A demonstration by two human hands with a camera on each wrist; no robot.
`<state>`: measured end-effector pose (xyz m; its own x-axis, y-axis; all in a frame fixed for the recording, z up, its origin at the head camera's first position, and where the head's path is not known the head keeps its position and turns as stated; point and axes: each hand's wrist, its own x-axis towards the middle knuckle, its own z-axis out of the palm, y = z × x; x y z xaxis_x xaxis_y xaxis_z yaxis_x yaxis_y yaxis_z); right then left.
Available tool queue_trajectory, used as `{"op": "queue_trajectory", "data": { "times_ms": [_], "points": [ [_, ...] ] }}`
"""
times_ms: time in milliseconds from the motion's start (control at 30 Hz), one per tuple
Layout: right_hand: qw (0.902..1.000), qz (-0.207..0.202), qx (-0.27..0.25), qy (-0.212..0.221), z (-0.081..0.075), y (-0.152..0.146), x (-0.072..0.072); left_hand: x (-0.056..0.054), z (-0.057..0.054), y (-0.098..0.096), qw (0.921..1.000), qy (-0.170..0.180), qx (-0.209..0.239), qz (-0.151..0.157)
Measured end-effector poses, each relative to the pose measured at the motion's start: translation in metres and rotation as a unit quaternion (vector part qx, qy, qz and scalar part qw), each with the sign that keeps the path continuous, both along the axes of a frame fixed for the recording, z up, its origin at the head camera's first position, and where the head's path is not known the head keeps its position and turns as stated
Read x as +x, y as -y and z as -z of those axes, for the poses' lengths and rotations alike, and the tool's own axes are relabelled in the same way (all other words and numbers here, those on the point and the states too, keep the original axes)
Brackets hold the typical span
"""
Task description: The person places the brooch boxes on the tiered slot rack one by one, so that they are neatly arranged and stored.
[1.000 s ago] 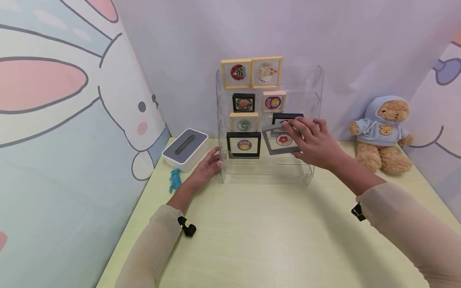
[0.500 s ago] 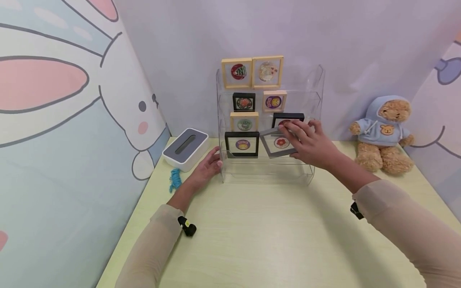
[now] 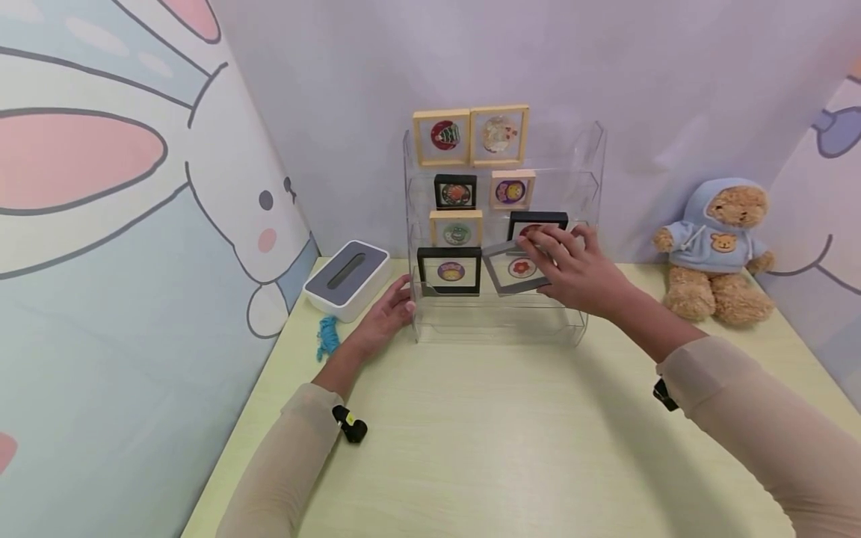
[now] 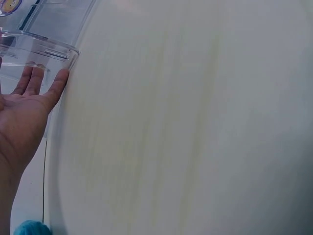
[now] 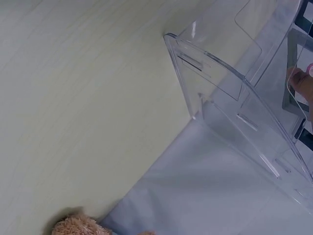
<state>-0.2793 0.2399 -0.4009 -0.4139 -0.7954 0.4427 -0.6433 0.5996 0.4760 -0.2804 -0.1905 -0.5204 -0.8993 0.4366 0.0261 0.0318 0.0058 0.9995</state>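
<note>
My right hand (image 3: 572, 269) pinches a grey display frame (image 3: 501, 287) with a red flower badge inside, tilted, at the lower right part of a clear acrylic tiered stand (image 3: 498, 330). Its left edge is right at a black frame (image 3: 449, 292) with a purple-and-yellow badge on the same tier. In the right wrist view the thumb lies over the grey frame (image 5: 289, 100), seen through the stand's side. My left hand (image 3: 385, 320) rests against the stand's left side, fingers extended, as the left wrist view also shows; some fingertips are behind the panel.
Pale wood-framed badges (image 3: 442, 161) and dark-framed ones (image 3: 538, 217) stand on the upper tiers. Left of the stand are a white box with a grey slotted lid (image 3: 368, 282) and a blue yarn bundle (image 3: 327, 336). A teddy bear (image 3: 720, 254) sits at the right.
My right hand has moved the grey frame left and slightly down, close against the black frame, which has slid a little left. My left hand stays in place.
</note>
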Motion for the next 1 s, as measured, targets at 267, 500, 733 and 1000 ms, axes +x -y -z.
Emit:
{"op": "queue_trajectory", "data": {
  "times_ms": [267, 500, 733, 1000],
  "points": [
    [0.9972, -0.001, -0.024, 0.071, 0.003, 0.003, 0.006, 0.001, 0.001, 0.001, 1.0000, 0.004, 0.000, 0.000],
    [0.9976, -0.015, -0.037, 0.057, 0.005, 0.005, 0.005, 0.000, 0.002, 0.003, 1.0000, 0.003, 0.002, 0.003],
    [0.9978, -0.016, -0.050, 0.041, 0.007, 0.007, 0.005, 0.001, 0.002, 0.003, 1.0000, 0.001, -0.005, 0.000],
    [0.9945, -0.014, -0.081, 0.066, 0.009, 0.005, 0.014, 0.004, 0.000, 0.003, 0.9996, 0.006, -0.024, 0.012]
  ]
}}
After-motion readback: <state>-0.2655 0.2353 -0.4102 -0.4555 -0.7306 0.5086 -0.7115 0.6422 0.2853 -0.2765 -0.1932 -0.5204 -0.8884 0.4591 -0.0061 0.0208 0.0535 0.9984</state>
